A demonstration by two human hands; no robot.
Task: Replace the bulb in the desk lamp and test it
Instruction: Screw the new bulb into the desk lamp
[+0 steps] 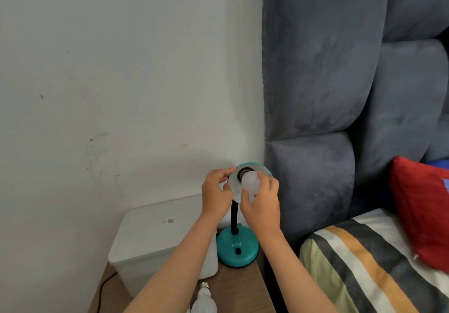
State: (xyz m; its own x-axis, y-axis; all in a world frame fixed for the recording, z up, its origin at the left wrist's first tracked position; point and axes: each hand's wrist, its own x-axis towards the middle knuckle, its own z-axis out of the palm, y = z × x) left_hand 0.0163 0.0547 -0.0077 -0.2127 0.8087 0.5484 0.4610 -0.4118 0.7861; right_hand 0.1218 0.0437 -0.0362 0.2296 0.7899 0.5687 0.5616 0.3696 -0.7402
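A teal desk lamp stands on a wooden bedside table, its round base (pixel 237 249) carrying a black switch and a black gooseneck. The lamp shade (pixel 257 168) is tilted up to face me, white inside. My left hand (pixel 217 192) grips the shade's left rim. My right hand (pixel 263 202) is closed around a white round bulb (pixel 250 180) whose base sits at the dark socket inside the shade. A second white bulb (pixel 204 300) with a bare screw base lies on the table near the bottom edge.
A white lidded plastic box (pixel 155 237) stands left of the lamp against the white wall. A black cable (pixel 103 288) runs down at the table's left. A grey padded headboard (pixel 315 94), a striped bed cover (pixel 364 264) and a red pillow (pixel 422 210) lie to the right.
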